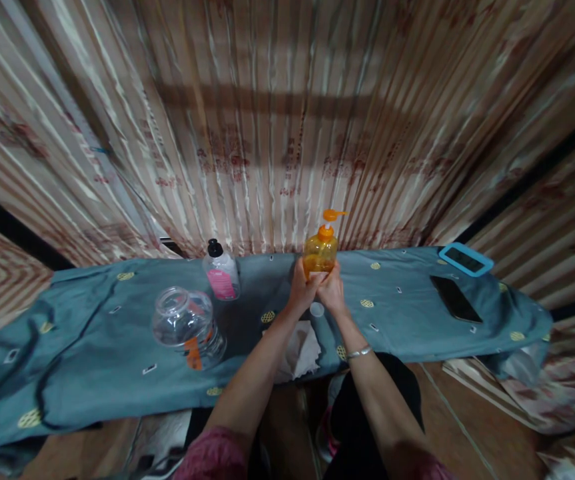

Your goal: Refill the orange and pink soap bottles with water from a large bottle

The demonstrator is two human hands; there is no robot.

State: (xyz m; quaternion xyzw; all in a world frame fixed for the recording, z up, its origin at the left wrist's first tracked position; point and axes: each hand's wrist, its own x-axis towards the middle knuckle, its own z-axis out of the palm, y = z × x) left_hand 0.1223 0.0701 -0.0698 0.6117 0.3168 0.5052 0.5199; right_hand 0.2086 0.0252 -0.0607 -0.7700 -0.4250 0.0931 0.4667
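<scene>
Orange pump bottle [320,252] stands upright near the far edge of the desk [92,373], close to the striped curtain [267,133] that hangs right behind it. Its pump head points to the right. The desk is covered with a blue-grey cloth that sags over the near edge and droops at both ends.

Both forearms reach forward from the bottom of the view and meet at the bottle's base. The left hand [303,288] wraps the lower left side of the bottle, fingers curled closed around it. The right hand [332,291] presses against the lower right side, its grip closed on the bottle too; a silver bracelet [358,352] sits on that wrist. Just beside the hands, on the cloth, lies a small white cap [317,309], and nearer the person a crumpled white tissue [300,350].

To the left there is less room: a clear bottle with a pink label and black cap [221,272] stands near the far edge, and a large clear plastic jar [187,327] lies tilted closer to the near edge, its mouth toward the camera. To the right the cloth lies open until a dark phone [454,298], well apart from the hands, and a second phone in a light-blue case [466,259] at the far right corner.
</scene>
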